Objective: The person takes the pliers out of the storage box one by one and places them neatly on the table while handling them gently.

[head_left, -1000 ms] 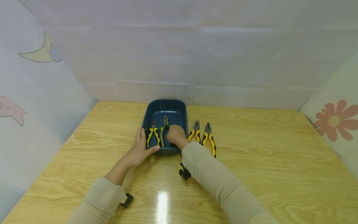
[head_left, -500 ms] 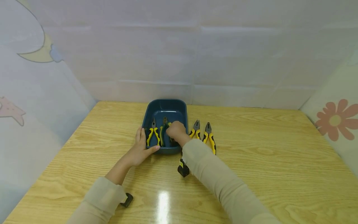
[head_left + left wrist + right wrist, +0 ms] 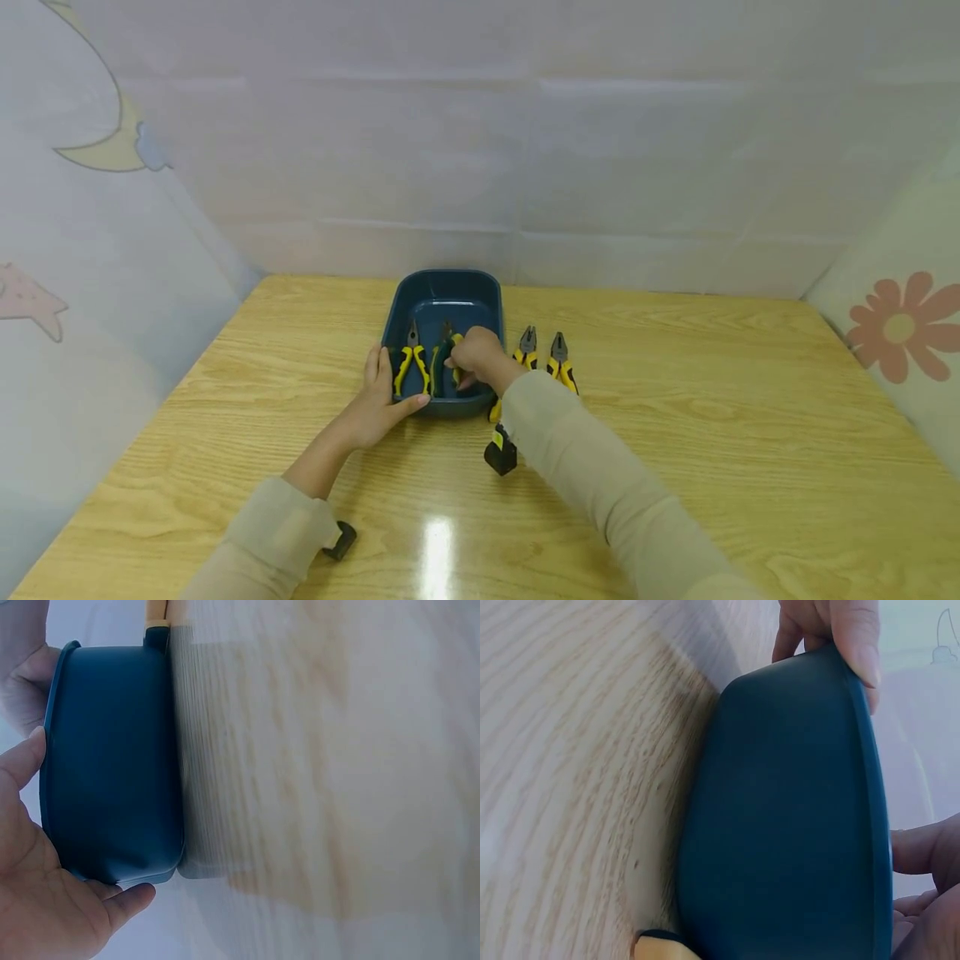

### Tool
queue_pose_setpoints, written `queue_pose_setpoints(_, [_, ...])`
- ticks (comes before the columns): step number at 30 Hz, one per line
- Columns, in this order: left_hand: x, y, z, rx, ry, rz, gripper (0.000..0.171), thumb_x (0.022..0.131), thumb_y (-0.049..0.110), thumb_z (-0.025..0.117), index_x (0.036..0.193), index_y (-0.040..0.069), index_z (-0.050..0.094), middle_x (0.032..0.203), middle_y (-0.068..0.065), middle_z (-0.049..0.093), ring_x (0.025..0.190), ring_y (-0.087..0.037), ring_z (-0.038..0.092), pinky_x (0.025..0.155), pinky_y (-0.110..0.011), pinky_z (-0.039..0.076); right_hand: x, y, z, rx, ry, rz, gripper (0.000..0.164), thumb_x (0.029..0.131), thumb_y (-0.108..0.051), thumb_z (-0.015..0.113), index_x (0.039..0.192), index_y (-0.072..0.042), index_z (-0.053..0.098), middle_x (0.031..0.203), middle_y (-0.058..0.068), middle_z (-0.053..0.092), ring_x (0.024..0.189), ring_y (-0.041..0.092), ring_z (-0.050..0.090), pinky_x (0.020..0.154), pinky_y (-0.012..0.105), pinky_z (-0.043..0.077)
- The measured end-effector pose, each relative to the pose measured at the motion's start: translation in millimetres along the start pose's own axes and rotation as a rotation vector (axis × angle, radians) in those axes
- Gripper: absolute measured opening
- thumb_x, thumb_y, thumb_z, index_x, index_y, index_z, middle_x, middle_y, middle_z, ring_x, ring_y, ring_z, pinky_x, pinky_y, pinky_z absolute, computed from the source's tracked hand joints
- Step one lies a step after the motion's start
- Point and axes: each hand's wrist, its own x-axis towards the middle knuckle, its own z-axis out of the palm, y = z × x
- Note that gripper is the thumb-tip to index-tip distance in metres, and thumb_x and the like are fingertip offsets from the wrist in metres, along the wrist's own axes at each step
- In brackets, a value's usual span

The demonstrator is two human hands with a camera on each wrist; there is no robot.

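A dark blue bin (image 3: 450, 287) stands on the table with two yellow-and-black pliers in its near half. My left hand (image 3: 375, 404) holds its near left corner, thumb on the front rim and fingers along the side; the left wrist view shows the bin's outer wall (image 3: 112, 765) beside this grip. Needle-nose pliers (image 3: 412, 354) lie at the left inside. My right hand (image 3: 480, 358) reaches over the right rim and pinches the right handle of the second pliers (image 3: 439, 367), whose head is in shadow. In the right wrist view, the wall hides part of that hand (image 3: 934, 892).
Right of the bin lie two more yellow-and-black pliers (image 3: 528, 340) and combination pliers (image 3: 558, 350), their handles partly under the right sleeve. One yellow handle end (image 3: 664, 946) is close to the bin's base. A pale wall stands behind the wooden table (image 3: 712, 400).
My right hand has shifted slightly right, and the right handle of the second pliers shows more. That pliers' head has darkened and turned a little. The left hand and bin stay put.
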Motion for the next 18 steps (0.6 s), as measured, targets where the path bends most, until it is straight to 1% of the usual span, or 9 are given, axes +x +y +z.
queue_pose_setpoints(2, [0.1,0.0,0.4,0.003,-0.001,0.0,0.094,0.085,0.043,0.049,0.133,0.002,-0.02,0.136,-0.011,-0.03,0.126,-0.037,-0.004,0.096,-0.052,0.017,-1,1,-1,0.026,0.008,-0.004,0.033,0.079,-0.005,0.062,0.107,0.008,0.051,0.087,0.016,0.052,0.049,0.023,0.057,0.047,0.03,0.049])
queue_pose_setpoints(6, [0.6,0.3,0.4,0.006,-0.001,-0.001,0.094,0.085,0.043,0.049,0.133,0.002,-0.02,0.136,-0.011,-0.03,0.126,-0.037,-0.005,0.096,-0.052,0.017,-3,4,-4,0.064,0.02,-0.017,0.048,0.079,-0.005,0.062,0.121,0.008,0.041,0.106,0.02,0.049,0.047,0.023,0.057,0.046,0.03,0.048])
queue_pose_setpoints(8, [0.9,0.2,0.2,0.007,-0.002,-0.001,0.094,0.085,0.044,0.049,0.133,0.002,-0.021,0.136,-0.011,-0.03,0.125,-0.038,-0.004,0.095,-0.052,0.018,-3,5,-6,0.076,0.028,-0.024,0.052,0.079,-0.005,0.062,0.123,0.008,0.038,0.107,0.021,0.049,0.047,0.023,0.057,0.045,0.029,0.048])
queue_pose_setpoints(10, [1.5,-0.1,0.2,0.009,-0.003,0.002,0.094,0.085,0.044,0.048,0.132,0.002,-0.021,0.135,-0.01,-0.03,0.125,-0.038,-0.005,0.095,-0.053,0.018,-4,7,-8,0.086,0.037,-0.029,0.042,0.079,-0.007,0.062,0.114,0.009,0.046,0.097,0.02,0.053,0.046,0.022,0.056,0.045,0.028,0.048])
queue_pose_setpoints(12, [1.9,-0.1,0.3,0.009,-0.004,0.004,0.094,0.085,0.045,0.048,0.132,0.002,-0.021,0.135,-0.01,-0.031,0.125,-0.038,-0.004,0.095,-0.053,0.018,-4,9,-10,0.082,0.046,-0.038,0.028,0.079,-0.009,0.063,0.099,0.009,0.054,0.08,0.018,0.056,0.044,0.02,0.056,0.045,0.028,0.048])
queue_pose_setpoints(14, [2.2,0.2,0.4,0.009,-0.003,0.006,0.094,0.085,0.044,0.048,0.132,0.002,-0.021,0.135,-0.01,-0.031,0.125,-0.038,-0.004,0.095,-0.053,0.018,-5,11,-12,0.078,0.053,-0.045,0.017,0.079,-0.01,0.063,0.079,0.006,0.059,0.064,0.014,0.054,0.042,0.019,0.055,0.046,0.027,0.048])
queue_pose_setpoints(15, [2.4,0.5,0.5,0.011,-0.002,0.005,0.094,0.085,0.044,0.048,0.133,0.002,-0.02,0.136,-0.01,-0.03,0.125,-0.038,-0.004,0.095,-0.053,0.017,-6,12,-13,0.076,0.056,-0.048,0.018,0.079,-0.012,0.063,0.069,0.003,0.058,0.058,0.012,0.053,0.042,0.019,0.055,0.046,0.027,0.048])
queue_pose_setpoints(16, [2.5,0.7,0.6,0.011,-0.002,0.005,0.094,0.085,0.044,0.048,0.133,0.002,-0.02,0.136,-0.01,-0.03,0.125,-0.038,-0.004,0.095,-0.053,0.018,-7,14,-14,0.073,0.059,-0.053,0.022,0.08,-0.013,0.062,0.063,0.001,0.057,0.053,0.011,0.052,0.043,0.019,0.055,0.046,0.027,0.048])
queue_pose_setpoints(18, [2.6,1.4,0.7,0.016,-0.002,-0.001,0.094,0.084,0.044,0.048,0.133,0.001,-0.02,0.136,-0.011,-0.03,0.125,-0.038,-0.004,0.095,-0.053,0.017,-10,16,-16,0.075,0.063,-0.063,0.028,0.08,-0.015,0.062,0.057,-0.002,0.055,0.049,0.009,0.05,0.046,0.02,0.057,0.048,0.027,0.048])
